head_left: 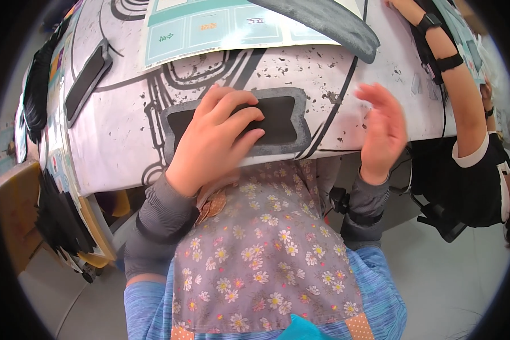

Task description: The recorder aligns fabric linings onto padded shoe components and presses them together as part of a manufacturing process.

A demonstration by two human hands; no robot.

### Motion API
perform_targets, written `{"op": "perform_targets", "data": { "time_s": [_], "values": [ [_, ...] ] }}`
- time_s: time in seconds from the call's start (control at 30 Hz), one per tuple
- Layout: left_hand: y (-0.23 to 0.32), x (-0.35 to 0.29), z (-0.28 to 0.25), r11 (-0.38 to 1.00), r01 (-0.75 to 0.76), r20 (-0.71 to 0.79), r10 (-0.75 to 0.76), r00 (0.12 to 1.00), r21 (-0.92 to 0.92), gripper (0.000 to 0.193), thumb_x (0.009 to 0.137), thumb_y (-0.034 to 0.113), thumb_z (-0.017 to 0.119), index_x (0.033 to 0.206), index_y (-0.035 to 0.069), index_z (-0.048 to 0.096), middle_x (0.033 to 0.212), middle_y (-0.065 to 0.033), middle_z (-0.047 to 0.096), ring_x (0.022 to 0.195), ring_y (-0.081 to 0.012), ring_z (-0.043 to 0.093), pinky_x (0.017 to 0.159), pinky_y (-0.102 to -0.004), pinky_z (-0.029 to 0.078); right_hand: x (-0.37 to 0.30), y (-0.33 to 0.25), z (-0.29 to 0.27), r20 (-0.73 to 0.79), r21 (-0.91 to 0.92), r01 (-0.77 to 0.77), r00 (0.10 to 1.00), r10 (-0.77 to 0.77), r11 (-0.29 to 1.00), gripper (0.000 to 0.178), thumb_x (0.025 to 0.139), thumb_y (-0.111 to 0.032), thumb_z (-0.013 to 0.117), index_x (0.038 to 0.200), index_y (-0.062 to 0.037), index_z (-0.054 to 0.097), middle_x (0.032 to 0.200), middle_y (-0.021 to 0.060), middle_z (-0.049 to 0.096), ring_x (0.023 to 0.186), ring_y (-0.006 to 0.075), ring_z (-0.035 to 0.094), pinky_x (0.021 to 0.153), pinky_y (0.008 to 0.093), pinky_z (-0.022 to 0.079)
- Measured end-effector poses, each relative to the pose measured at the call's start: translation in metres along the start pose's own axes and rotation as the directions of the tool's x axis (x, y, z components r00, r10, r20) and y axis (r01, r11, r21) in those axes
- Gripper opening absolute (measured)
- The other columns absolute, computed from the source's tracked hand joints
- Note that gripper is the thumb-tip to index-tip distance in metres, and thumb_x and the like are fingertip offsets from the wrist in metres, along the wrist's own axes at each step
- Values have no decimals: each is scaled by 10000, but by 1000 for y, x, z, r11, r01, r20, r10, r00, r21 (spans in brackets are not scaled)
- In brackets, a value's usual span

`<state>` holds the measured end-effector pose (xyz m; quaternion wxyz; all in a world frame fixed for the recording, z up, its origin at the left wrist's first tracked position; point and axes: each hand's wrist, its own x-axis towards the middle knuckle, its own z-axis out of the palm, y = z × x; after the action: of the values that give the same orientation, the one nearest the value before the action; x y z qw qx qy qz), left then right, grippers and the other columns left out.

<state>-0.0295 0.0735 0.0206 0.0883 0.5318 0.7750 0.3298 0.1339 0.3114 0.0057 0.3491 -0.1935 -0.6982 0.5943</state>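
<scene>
A long dark panel (275, 122) with a grey, rough-edged border and notched ends lies on the table near its front edge. My left hand (212, 133) rests over its left half, fingers bent and apart, the tips against the dark middle. Part of the panel is hidden beneath that hand. My right hand (381, 127) is raised to the right of the panel, apart from it, with loosely curled fingers and nothing visible in them. Motion slightly blurs its fingertips.
A similar narrow grey-edged panel (88, 82) lies at the left. Beyond my hands are a printed sheet (209, 34) and a long grey piece (328, 28) over it. Dark crumbs dot the white patterned cover (119, 136). At the right, another person's arm (456, 96) reaches across the table.
</scene>
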Motion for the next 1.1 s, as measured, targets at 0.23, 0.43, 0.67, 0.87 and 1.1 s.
{"op": "perform_targets", "data": {
  "time_s": [0.23, 0.43, 0.67, 0.87, 1.1],
  "values": [
    [2, -6, 4, 959, -88, -75, 112, 991, 269, 220, 827, 184, 758, 1036, 119, 732, 1107, -4, 669, 1101, -207, 618, 1164, -516, 385, -47, -49, 57, 630, -500, 609, 744, -223, 616, 356, 829, -75, 724, 1181, -29, 701, 1183, 114, 709, 1191, 270, 662, 1082, 490, 464],
    [9, -17, -11, 904, -126, 88, 99, 991, 408, 413, 823, 194, 743, 1228, 122, 711, 1284, 6, 681, 1220, -198, 620, 1201, -497, 338, -64, -44, 80, 624, -599, 549, 776, -90, 582, 364, 860, -95, 716, 1214, -12, 684, 1285, 119, 673, 1260, 270, 615, 1089, 490, 466],
    [22, -52, 2, 944, -62, 72, 40, 997, 325, 536, 903, 143, 614, 1411, -19, 554, 1518, -148, 519, 1439, -293, 466, 1190, -463, 349, -62, -47, 77, 637, -635, 519, 771, 8, 572, 382, 892, -93, 693, 1268, -28, 676, 1366, 103, 654, 1284, 251, 610, 1124, 515, 419],
    [12, -66, 2, 928, 134, -88, -110, 990, 348, 824, 837, 426, 762, 1475, -9, 476, 1573, -155, 448, 1485, -289, 398, 1204, -468, 318, -59, -53, 79, 632, -657, 505, 774, 43, 560, 366, 889, -90, 706, 1251, -40, 691, 1353, 107, 663, 1267, 273, 620, 1127, 556, 403],
    [7, -70, 10, 884, 95, 12, -113, 994, 459, 687, 914, 316, 550, 1501, -29, 458, 1601, -183, 401, 1531, -330, 310, 1233, -490, 249, -66, -49, 120, 778, -531, 605, 626, 57, 593, 852, 910, -483, 684, 1558, -24, 375, 1621, 173, 371, 1510, 329, 348, 1198, 599, 232]
  ]
}}
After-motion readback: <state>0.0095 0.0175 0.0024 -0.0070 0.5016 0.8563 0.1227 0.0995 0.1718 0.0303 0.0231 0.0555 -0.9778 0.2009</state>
